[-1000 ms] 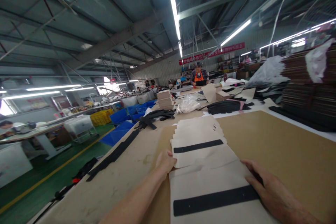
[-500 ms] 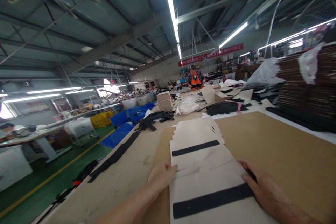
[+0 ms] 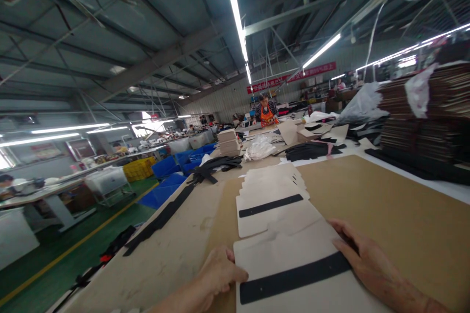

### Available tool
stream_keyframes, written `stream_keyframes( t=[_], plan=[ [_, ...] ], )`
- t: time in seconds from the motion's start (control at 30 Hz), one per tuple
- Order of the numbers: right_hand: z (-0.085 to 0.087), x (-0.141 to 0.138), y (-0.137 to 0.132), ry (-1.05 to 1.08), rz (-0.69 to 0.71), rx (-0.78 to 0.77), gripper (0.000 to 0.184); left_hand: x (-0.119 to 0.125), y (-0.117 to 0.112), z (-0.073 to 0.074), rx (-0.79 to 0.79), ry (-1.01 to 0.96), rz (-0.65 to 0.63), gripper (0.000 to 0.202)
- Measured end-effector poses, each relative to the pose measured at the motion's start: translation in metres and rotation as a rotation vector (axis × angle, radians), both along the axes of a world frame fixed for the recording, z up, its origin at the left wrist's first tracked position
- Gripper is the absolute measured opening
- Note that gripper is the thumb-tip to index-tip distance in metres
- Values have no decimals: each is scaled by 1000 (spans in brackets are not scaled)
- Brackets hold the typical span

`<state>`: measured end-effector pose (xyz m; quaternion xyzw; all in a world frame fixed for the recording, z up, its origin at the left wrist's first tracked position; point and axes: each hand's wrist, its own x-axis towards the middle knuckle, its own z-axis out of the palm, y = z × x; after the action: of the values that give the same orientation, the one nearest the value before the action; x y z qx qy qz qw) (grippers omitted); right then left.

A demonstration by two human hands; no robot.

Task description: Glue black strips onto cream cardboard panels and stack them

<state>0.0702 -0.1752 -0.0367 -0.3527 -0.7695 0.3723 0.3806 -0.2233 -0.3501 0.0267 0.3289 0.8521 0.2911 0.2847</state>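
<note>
Low in front of me, a pale board (image 3: pixel 281 254) with rounded corners carries a black strip (image 3: pixel 295 279) across it. My left hand (image 3: pixel 220 270) pinches its left edge, thumb on top near the strip's end and fingers curled under. At the right edge my right hand (image 3: pixel 363 257) grips the same board, its thumb by the strip's other end. Just beyond lies a fanned row of similar pale boards (image 3: pixel 270 187), the nearest bearing a black strip (image 3: pixel 270 205). The undersides of the boards and some fingertips are hidden.
Brown sheet material (image 3: pixel 370 190) covers the table's right side. Black strips (image 3: pixel 161 222) line the left edge. Farther back are crumpled plastic (image 3: pixel 260 146), a stack of boards (image 3: pixel 228 143) and blue bins (image 3: pixel 165 190). A tall brown stack (image 3: pixel 422 122) stands right. A person (image 3: pixel 267 110) works beyond.
The held board has shifted toward me, exposing more of the board behind it. My left hand has slid nearer along the left side. The person beyond has raised their head.
</note>
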Motion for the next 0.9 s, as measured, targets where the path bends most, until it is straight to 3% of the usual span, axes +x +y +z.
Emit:
stream_keyframes(
  t=[0.2,0.43,0.63,0.77,0.9],
  plan=[
    [-6,1,-9,-15,-18,-59,38,10,-10,5,53,-12,-99,13],
    [-1,8,-23,-77,-20,-56,52,16,-22,6,112,-92,-128,23],
    [2,9,-25,-60,2,-75,63,22,-29,11,251,-336,-279,60],
    [14,11,-28,-32,2,-91,61,27,-39,7,331,-329,-267,62],
    [38,2,-20,-16,-15,-42,62,22,-39,9,412,-288,-210,63]
  ],
)
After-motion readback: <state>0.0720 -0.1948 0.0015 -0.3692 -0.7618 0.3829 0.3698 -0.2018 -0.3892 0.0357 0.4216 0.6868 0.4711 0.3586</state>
